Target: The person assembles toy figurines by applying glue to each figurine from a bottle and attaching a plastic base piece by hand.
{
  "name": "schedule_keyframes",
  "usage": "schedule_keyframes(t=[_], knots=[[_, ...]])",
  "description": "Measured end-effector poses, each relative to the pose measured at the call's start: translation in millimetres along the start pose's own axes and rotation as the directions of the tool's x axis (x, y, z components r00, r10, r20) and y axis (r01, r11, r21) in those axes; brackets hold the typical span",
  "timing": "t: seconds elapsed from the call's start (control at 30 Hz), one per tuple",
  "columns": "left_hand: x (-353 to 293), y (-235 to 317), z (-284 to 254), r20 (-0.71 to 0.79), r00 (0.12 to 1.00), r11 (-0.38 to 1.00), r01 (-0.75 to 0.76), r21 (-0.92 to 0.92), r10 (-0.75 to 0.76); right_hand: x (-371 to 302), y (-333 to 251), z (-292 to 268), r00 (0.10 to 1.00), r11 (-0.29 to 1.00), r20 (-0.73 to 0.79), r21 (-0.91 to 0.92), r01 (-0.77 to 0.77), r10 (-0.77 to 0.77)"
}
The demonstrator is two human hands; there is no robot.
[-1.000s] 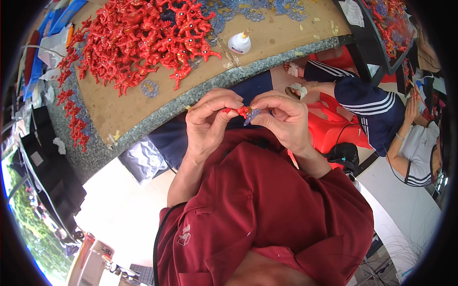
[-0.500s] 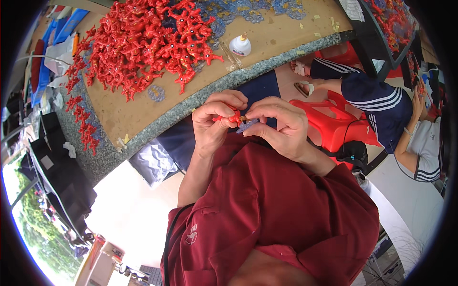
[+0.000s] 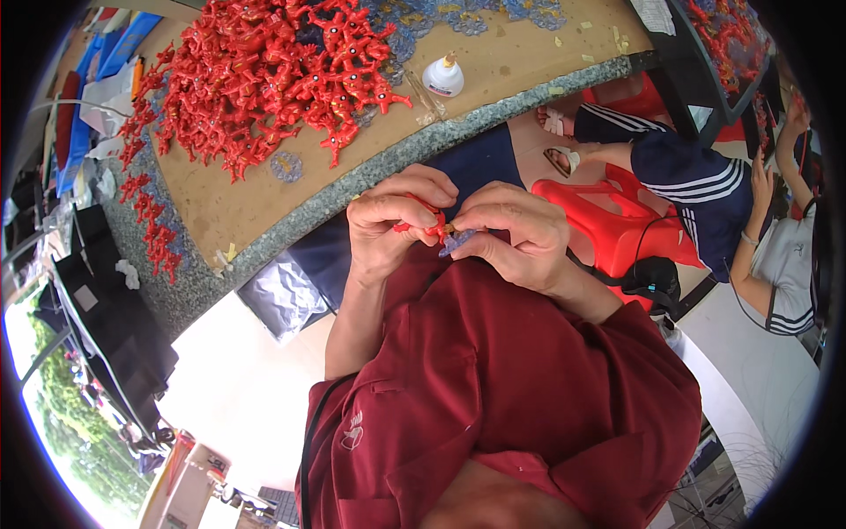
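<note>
Holds the left hand (image 3: pixel 392 220) and right hand (image 3: pixel 518 234), both bare, in front of the chest, just off the near edge of the counter (image 3: pixel 502 112). Pinches with thumb and index finger on each side, fingertips close together but apart. Curls the remaining left fingers above the pinch. Sets the left forearm (image 3: pixel 354 331) nearly upright and slants the right forearm (image 3: pixel 589 295) inward, with knuckles toward the counter.

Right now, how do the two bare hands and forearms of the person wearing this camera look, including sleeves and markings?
The left hand and right hand show no glove or watch, and the forearms are uncovered. The dark-red cloth shirt has short sleeves and a pale chest emblem; a thin black cord runs along its left side.
</note>
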State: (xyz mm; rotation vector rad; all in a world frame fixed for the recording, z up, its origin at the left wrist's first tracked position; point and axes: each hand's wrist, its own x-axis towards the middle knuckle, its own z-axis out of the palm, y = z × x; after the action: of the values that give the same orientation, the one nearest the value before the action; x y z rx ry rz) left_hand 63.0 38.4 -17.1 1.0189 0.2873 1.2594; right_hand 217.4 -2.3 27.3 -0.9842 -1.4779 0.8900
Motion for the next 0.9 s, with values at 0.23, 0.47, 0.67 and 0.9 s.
schedule_keyframes(t=[0.23,0.47,0.67,0.9], knots=[[9,15,-10,0.141,0.990,0.959,-0.019,0.282,-0.022,1,2,-4,0.998,0.997,0.044,-0.061,0.053,-0.050],[9,11,-9,0.144,0.985,0.982,0.065,0.179,-0.091,1,3,-2,0.989,0.987,0.040,-0.066,0.146,-0.144],[11,13,-9,0.163,0.982,0.966,0.046,0.256,-0.090,3,8,-2,0.989,0.988,0.024,-0.026,0.149,-0.149],[11,34,-4,0.136,0.988,0.948,0.027,0.318,-0.074,9,0,2,0.988,0.992,0.106,0.062,0.110,-0.116]])
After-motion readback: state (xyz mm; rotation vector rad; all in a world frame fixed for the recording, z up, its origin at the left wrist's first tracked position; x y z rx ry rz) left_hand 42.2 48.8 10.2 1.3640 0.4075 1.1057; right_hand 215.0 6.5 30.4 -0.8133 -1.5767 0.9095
